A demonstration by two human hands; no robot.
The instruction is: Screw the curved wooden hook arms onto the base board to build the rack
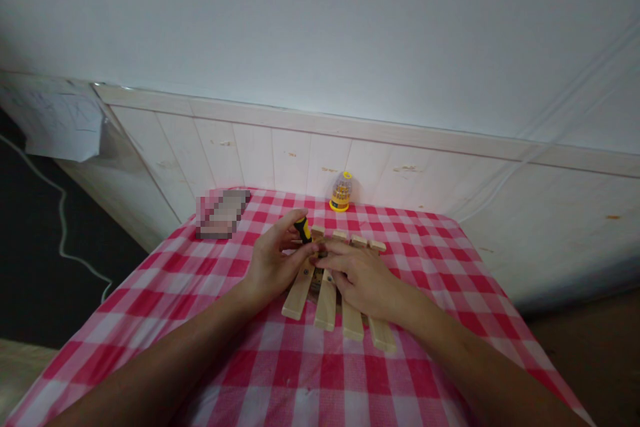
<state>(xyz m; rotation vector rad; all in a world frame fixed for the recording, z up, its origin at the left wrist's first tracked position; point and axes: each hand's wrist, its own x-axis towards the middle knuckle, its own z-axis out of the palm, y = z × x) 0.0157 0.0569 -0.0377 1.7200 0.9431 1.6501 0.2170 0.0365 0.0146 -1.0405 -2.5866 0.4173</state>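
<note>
My left hand [275, 250] is closed round a small screwdriver [303, 230] with a black and yellow handle. The handle leans up and back, and its tip is hidden by my fingers. Below lies a wooden piece with several pale slats [326, 307] fanned side by side, with dark screw heads showing on some. My right hand [360, 273] lies across the slats, its fingertips meeting my left fingers near the screwdriver. Whether those fingertips pinch anything small cannot be made out.
A clear, yellow-based screwdriver bit case [340, 193] stands at the table's back edge by the panelled wall. A blurred-out flat object [225, 213] lies at the back left. A red-and-white checked cloth [310, 380] covers the table. A white cable [63, 213] hangs at the left.
</note>
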